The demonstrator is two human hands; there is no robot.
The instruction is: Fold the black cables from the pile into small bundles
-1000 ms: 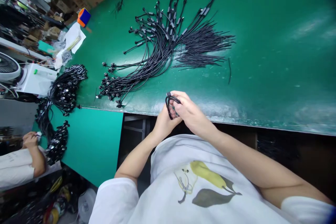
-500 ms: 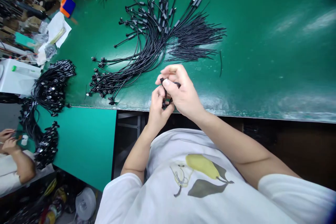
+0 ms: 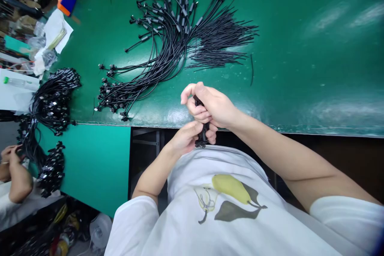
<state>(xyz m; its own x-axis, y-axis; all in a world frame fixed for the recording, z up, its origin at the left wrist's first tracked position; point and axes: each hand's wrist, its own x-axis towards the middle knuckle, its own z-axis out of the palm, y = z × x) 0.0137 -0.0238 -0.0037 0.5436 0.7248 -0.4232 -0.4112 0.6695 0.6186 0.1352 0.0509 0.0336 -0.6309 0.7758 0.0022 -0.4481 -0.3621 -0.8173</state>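
Observation:
A black cable (image 3: 203,135), gathered into a compact bundle, is gripped in both hands at the table's near edge. My left hand (image 3: 189,135) is closed around its lower part, with a connector end poking out below the fingers. Just above, my right hand (image 3: 211,104) curls its fingers about the upper part. Much of the bundle is hidden by the fingers. Beyond my hands lies a spread of black cables (image 3: 162,62) with connectors and grey sleeves. Beside it is a pile of thin black ties (image 3: 223,38), and a single tie (image 3: 251,70) lies apart on the right.
The green table (image 3: 300,72) extends away. Left are heaped cable bundles (image 3: 55,100), papers (image 3: 57,28) and an orange and blue object (image 3: 66,1). A lower green board (image 3: 93,164) adjoins the near edge. A co-worker's hands (image 3: 12,158) are at far left.
Both hands have moved down and slightly right, closer to my body. My right hand has gone from pinching the cable to curling around it. The table view has shifted slightly left.

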